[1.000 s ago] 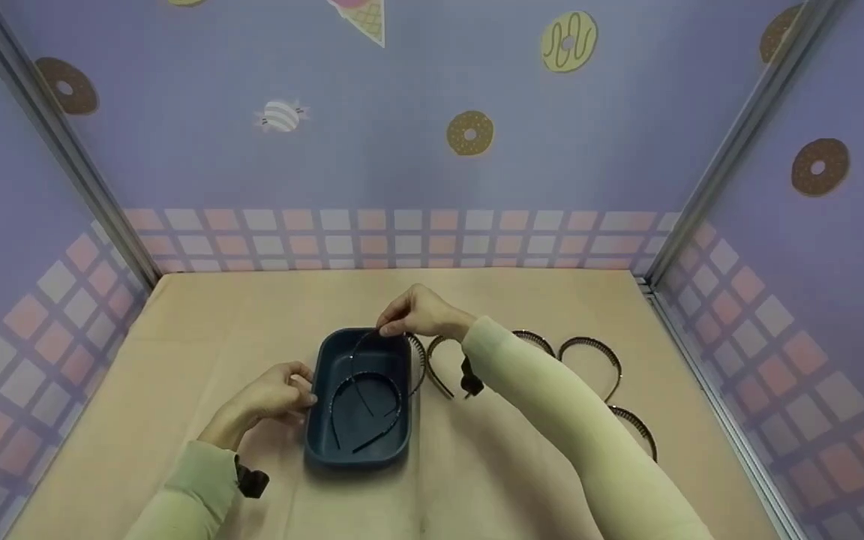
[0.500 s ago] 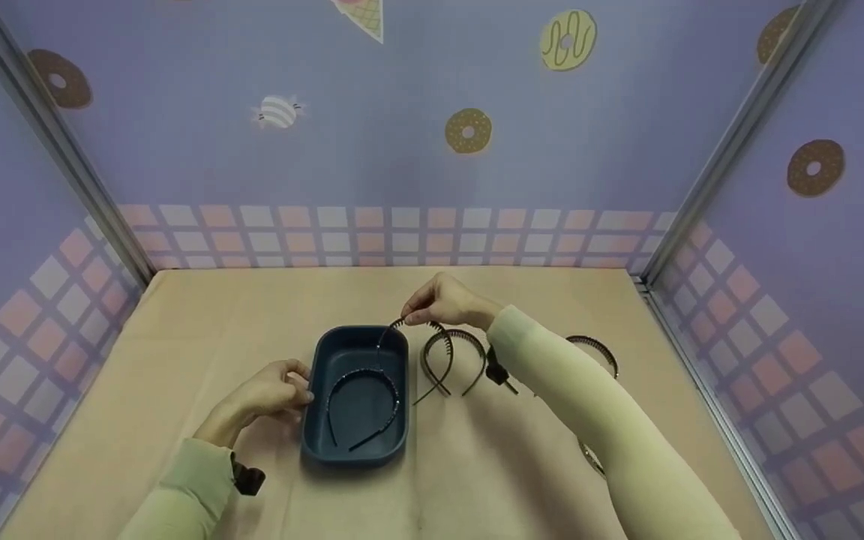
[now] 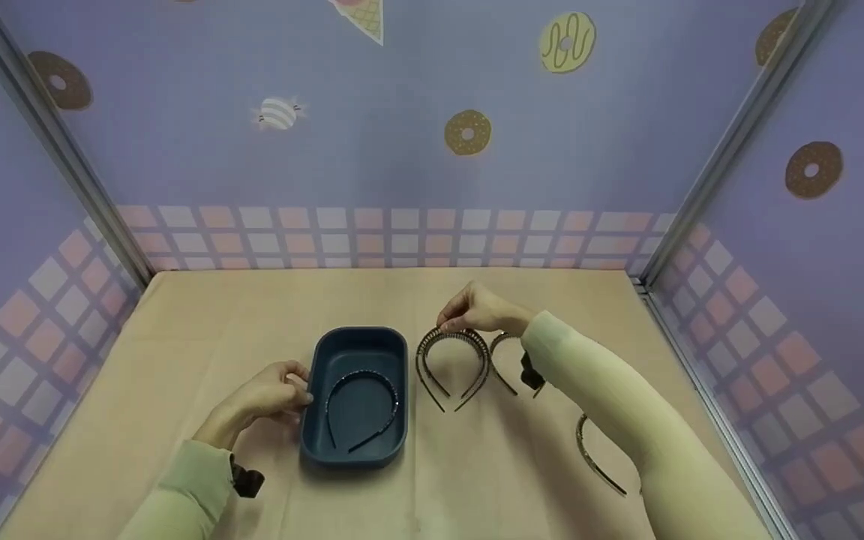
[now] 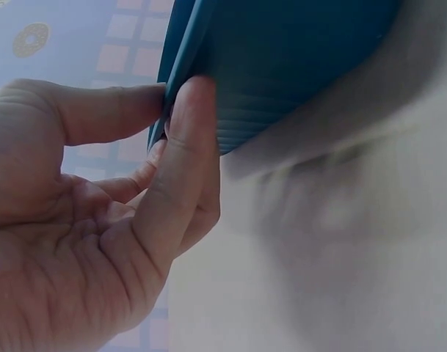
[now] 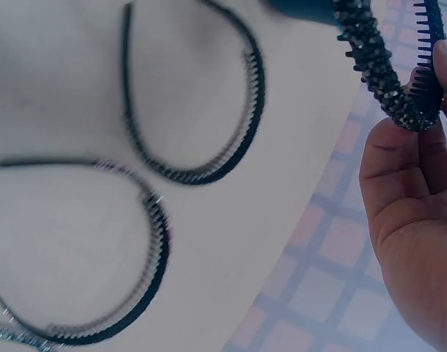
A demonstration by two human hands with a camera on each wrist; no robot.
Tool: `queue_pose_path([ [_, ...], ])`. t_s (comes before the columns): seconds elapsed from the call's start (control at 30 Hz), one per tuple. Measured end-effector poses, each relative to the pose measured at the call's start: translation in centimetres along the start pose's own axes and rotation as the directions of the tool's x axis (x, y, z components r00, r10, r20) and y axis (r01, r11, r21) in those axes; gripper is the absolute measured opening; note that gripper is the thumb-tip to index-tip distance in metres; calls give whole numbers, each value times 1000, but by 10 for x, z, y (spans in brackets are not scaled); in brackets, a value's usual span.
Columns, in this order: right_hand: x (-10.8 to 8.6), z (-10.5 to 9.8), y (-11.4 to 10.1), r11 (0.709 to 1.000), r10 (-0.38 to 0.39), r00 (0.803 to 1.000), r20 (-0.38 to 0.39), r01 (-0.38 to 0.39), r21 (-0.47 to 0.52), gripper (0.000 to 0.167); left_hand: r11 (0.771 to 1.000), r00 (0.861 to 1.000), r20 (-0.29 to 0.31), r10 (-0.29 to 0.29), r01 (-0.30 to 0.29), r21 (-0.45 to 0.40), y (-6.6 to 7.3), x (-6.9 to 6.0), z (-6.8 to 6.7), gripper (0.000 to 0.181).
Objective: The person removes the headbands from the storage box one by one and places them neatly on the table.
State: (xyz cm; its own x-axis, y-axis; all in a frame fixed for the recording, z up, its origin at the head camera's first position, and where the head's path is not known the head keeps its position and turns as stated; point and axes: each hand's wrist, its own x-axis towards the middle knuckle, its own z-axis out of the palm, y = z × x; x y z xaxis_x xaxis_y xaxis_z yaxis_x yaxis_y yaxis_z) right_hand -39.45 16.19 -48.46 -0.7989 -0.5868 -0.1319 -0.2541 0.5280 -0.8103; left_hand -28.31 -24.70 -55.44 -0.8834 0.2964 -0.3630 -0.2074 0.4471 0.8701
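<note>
In the head view my left hand (image 3: 271, 394) pinches the left rim of a dark blue tray (image 3: 306, 435). The left wrist view shows thumb and fingers on either side of that rim. A dark headband (image 3: 395, 405) lies inside the tray. My right hand (image 3: 481, 307) pinches the top of another headband (image 5: 377, 70), which is toothed and covered in dark glittering beads. Right of the tray, this held headband overlaps a similar headband (image 3: 464, 341) in the head view; whether they touch I cannot tell.
More headbands lie to the right on the beige tabletop (image 3: 252, 307): one headband (image 3: 503, 371) beside the right wrist, another headband (image 3: 591, 459) partly hidden by the right forearm. Patterned walls (image 3: 372, 165) enclose the table at the back and sides.
My right hand has carried the pinched headband from over the tray rightwards, to the headband beside it. The left hand keeps its grip on the tray, which has barely shifted.
</note>
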Motion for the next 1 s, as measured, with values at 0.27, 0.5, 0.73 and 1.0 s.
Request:
queue_pose_path([
  [0.27, -17, -9, 14, 1000, 27, 1000, 8, -27, 3, 14, 1000, 1000, -8, 9, -9, 8, -2, -1, -1, 43],
  [0.5, -33, -16, 32, 997, 73, 997, 16, -73, 13, 14, 1000, 1000, -5, 0, 0, 5, -2, 0, 0, 44],
  [0.73, -46, -12, 45, 997, 78, 996, 39, -79, 26, 16, 1000, 1000, -2, -1, 1, -4, -4, -2, -3, 44],
  [1.0, -61, -9, 55, 997, 78, 995, 60, -77, -22, 12, 1000, 1000, -8, -1, 1, 0, -2, -4, -3, 44],
])
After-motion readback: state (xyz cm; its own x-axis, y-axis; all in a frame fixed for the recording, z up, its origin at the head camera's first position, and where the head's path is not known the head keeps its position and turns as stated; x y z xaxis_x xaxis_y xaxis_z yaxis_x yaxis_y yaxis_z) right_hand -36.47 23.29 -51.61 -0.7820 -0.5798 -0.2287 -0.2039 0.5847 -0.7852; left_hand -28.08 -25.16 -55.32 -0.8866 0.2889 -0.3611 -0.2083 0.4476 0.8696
